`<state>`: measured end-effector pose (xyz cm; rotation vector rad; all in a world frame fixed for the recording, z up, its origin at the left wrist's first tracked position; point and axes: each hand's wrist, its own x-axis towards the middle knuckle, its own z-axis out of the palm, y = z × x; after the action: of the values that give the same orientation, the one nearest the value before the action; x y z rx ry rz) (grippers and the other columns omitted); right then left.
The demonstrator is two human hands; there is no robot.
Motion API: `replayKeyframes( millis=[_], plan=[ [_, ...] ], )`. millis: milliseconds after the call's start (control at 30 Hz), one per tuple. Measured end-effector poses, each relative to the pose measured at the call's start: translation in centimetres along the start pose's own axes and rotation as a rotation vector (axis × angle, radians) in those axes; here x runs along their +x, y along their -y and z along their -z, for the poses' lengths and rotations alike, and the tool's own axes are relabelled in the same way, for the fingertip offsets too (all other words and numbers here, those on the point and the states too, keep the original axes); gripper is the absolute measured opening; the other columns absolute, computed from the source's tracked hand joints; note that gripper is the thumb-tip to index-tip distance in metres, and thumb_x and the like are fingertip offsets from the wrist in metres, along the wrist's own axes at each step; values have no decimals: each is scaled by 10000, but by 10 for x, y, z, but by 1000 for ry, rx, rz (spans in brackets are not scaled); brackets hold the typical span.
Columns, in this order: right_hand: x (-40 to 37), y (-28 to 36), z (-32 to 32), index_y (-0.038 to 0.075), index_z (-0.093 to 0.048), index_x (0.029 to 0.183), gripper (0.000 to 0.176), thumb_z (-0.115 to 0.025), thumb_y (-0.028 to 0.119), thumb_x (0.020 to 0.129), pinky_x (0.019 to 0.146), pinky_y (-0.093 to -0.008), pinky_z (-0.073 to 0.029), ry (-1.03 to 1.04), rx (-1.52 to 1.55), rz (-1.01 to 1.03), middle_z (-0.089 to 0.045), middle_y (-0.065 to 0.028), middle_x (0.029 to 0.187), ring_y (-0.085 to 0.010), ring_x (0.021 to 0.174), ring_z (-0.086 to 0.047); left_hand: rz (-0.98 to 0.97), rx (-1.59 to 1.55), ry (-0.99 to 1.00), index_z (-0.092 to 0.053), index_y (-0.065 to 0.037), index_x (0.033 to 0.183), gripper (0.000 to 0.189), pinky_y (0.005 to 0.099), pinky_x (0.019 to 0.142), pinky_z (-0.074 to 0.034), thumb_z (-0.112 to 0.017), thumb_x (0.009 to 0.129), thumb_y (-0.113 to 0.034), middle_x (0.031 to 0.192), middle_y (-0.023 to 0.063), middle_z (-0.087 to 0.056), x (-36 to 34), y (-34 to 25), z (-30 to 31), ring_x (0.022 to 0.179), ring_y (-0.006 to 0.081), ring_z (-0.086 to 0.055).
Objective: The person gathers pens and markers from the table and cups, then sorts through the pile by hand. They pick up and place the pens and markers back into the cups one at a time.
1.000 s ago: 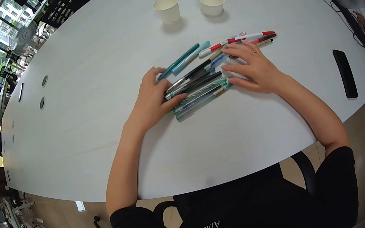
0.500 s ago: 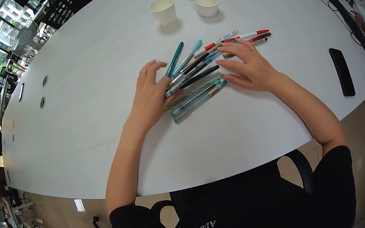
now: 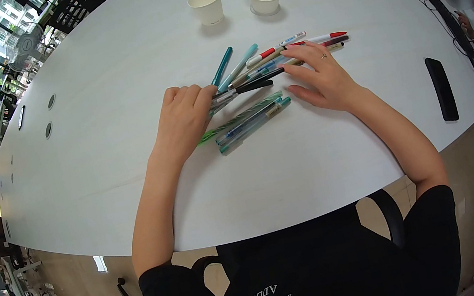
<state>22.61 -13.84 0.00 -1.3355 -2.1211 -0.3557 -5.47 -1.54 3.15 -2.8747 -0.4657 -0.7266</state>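
Pens (image 3: 255, 126) heaped mid-table (image 3: 95, 173); black pens (image 3: 255, 86) gripped in closed left hand (image 3: 180, 121), right hand (image 3: 325, 80) held open over others. Some could be sent rolling if crossed ones are dragged.

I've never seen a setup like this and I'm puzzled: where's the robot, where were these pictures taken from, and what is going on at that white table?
There is no robot here, only a person using two bare hands. All the pictures come from one camera worn on the person's head, looking forward and down, which is why the arms reach in from the bottom.

On the white table lies a loose group of pens, including a teal pen and a green striped pen. Beyond them stand three pale cups; a black phone lies off to the right.

The left hand is closed around some black-capped pens. The right hand is open, its fingers at other pens; whether it grips any is unclear.
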Motion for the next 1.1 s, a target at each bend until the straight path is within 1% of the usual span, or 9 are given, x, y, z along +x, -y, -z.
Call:
replayKeyframes(
  millis=[133, 233, 367, 467, 567, 767, 867, 967, 1100],
  plan=[
    [1, -6, 4, 115, -585, 1188, 419, -716, 152, 792, 1057, -475, -315, -26, -37, -36, -514, -97, 1263, -251, 1174, -502, 27, -23, -14, -574, -80, 1000, 359, 357, 794, -391, -701, 668, -27, 835, 60, -543, -2, 2, -3, 820, 262, -526],
    [-3, -15, 7, 115, -589, 1196, 404, -695, 165, 809, 1061, -478, -301, -56, -12, -130, -515, -91, 1249, -242, 1089, -544, 50, -41, -2, -569, -76, 966, 331, 358, 789, -390, -698, 665, -23, 819, 63, -551, -4, 5, -4, 804, 264, -526],
    [-6, -23, 11, 92, -589, 1212, 411, -670, 117, 809, 988, -419, -366, -51, 24, -245, -513, -108, 1259, -266, 1098, -516, 27, -20, 15, -540, -80, 883, 271, 348, 750, -391, -696, 669, -23, 743, 52, -548, -7, 11, -9, 730, 243, -532],
    [-7, -26, 15, 119, -596, 1201, 371, -643, 219, 848, 1069, -478, -273, -65, -34, -306, -525, -89, 1231, -232, 990, -576, 22, 7, 4, -508, -87, 818, 250, 334, 706, -385, -704, 675, -25, 661, 34, -528, -7, 10, -10, 648, 214, -527],
    [-12, -40, 19, 107, -611, 1178, 353, -636, 231, 848, 1058, -466, -278, -111, -116, -352, -541, -93, 1210, -232, 984, -579, 53, 10, 19, -499, -88, 798, 266, 330, 680, -380, -722, 661, -42, 634, 39, -529, -7, 9, -9, 615, 223, -519],
    [-24, -70, 27, 55, -676, 1013, 250, -651, 228, 834, 911, -390, -407, -228, -36, -500, -616, -94, 1066, -244, 953, -587, 123, -25, 43, -494, -81, 769, 296, 333, 657, -385, -759, 638, -82, 596, 49, -538, -10, 10, -12, 570, 243, -515],
    [-24, -70, 24, 37, -680, 972, 236, -657, 219, 824, 861, -357, -436, -216, 20, -551, -631, -90, 1022, -251, 940, -588, 190, -39, 63, -507, -71, 763, 284, 337, 664, -397, -762, 639, -85, 589, 58, -556, -9, 8, -9, 564, 254, -520],
    [-26, -70, 19, 51, -679, 971, 234, -667, 220, 809, 937, -408, -401, -155, 26, -507, -619, -77, 1041, -247, 964, -589, 263, -83, 85, -531, -64, 774, 264, 341, 679, -410, -757, 639, -80, 596, 69, -577, -9, 5, -7, 569, 265, -529],
    [-24, -65, 23, 95, -676, 938, 191, -674, 222, 796, 1025, -517, -297, -62, -138, -377, -584, -59, 1100, -245, 1066, -551, 314, -169, 77, -560, -60, 806, 257, 358, 700, -431, -748, 631, -78, 608, 96, -587, -6, 6, 0, 579, 289, -540]
  ],
)
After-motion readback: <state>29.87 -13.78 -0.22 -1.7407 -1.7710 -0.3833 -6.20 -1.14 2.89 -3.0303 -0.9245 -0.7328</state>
